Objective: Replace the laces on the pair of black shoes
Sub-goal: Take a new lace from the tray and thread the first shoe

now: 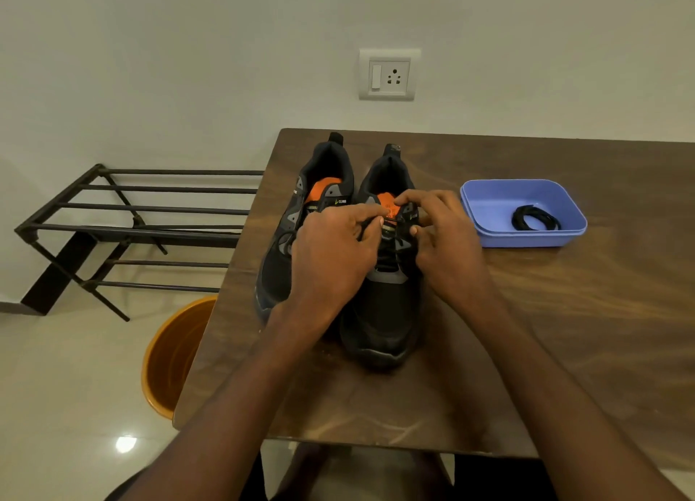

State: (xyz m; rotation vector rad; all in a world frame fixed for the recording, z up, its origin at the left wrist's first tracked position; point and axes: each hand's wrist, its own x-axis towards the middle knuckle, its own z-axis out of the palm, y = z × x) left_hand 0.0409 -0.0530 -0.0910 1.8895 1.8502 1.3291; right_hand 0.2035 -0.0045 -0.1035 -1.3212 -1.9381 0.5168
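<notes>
Wooden table [564, 312], black shoes [383, 312] — both hands pinching right shoe's lace [391, 254]

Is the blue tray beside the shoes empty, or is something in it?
Not empty. The blue tray holds one coiled black lace on its floor, toward the right side. Nothing else shows inside.

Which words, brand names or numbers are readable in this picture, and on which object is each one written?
"CLYMB": white letters beside a small yellow mark, on the tongue of the left shoe.
Tongue label of the right shoe: partly covered by the right hand, too small to read.
Print on the orange insole of the right shoe: blurred, unreadable.
Wall socket: no text visible.
</notes>
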